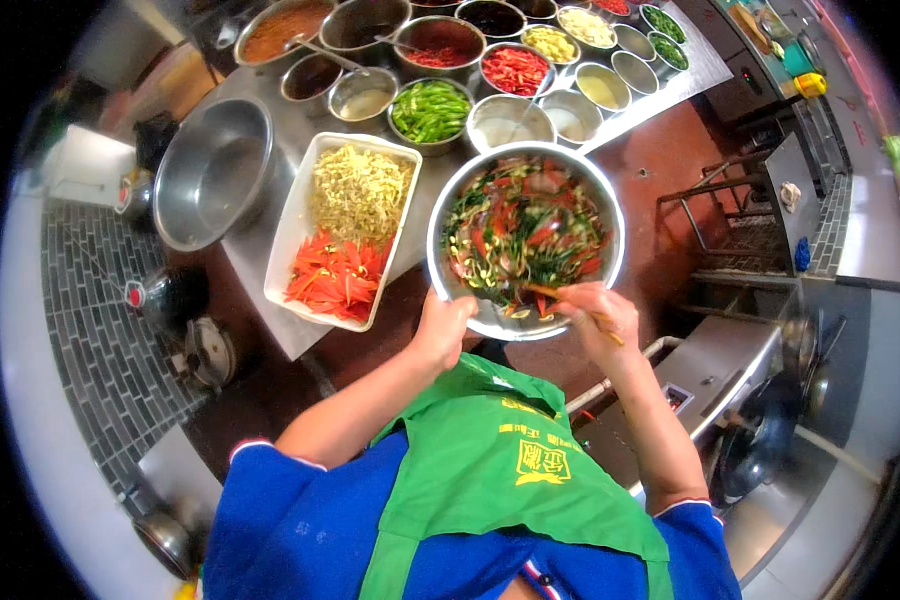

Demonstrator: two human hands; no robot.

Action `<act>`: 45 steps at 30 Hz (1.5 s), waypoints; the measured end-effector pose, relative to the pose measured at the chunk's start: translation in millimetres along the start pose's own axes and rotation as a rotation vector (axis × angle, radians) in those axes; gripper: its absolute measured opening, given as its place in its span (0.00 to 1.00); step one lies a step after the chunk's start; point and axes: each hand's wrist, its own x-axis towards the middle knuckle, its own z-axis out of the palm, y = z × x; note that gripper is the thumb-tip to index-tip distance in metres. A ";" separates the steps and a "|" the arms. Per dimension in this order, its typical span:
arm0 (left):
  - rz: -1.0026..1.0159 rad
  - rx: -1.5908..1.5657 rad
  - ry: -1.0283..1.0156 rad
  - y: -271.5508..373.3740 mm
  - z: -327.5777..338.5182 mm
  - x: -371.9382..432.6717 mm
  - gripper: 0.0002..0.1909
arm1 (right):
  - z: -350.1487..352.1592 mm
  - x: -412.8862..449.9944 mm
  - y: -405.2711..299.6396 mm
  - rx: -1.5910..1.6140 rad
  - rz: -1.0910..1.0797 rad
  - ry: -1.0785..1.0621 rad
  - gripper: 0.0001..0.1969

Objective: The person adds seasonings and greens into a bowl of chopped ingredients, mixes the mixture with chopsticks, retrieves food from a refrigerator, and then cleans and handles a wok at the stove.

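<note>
A round steel bowl (439, 247) is tilted towards me in front of my body. Inside lies a mix of green leaves, red strips and bean sprouts (525, 217), partly blurred. My left hand (446, 322) grips the bowl's near left rim, thumb over the edge. Wooden chopsticks (544, 291) are held in my right hand (600, 319) over the near right rim, their tips in the mix. Left of the bowl, a white plastic tray (279, 277) holds bean sprouts (361, 191) at its far end and red pepper pieces (337, 277) at its near end.
A steel table (435, 180) carries several metal pots, with green peppers (430, 111), red peppers (514, 69) and sauces. An empty steel basin (214, 176) stands left of the tray. Steel counters (720, 367) and a wok (754, 442) are on the right; dark jars (169, 296) stand left.
</note>
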 end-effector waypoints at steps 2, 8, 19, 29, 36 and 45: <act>0.166 0.042 0.008 -26.1 -8.8 -12.0 0.28 | -5.9 9.2 -2.0 -0.088 -0.202 0.151 0.08; 0.002 -0.010 0.037 -53.0 -27.4 -4.8 0.28 | 2.0 -32.3 5.1 -0.022 -0.032 0.110 0.05; -0.070 0.098 0.027 -48.9 -26.6 -3.6 0.30 | 44.4 -16.9 51.2 0.559 0.591 0.691 0.07; -0.144 -0.006 -0.062 17.4 0.7 -1.2 0.33 | 47.2 -44.6 -20.0 0.131 0.127 0.120 0.05; -0.064 0.053 0.017 10.4 -0.5 -25.3 0.32 | -5.7 -19.1 4.1 0.059 0.259 0.320 0.03; -0.045 0.032 -0.046 16.0 -5.1 -31.8 0.33 | -17.7 -4.2 -38.1 0.358 0.300 0.649 0.05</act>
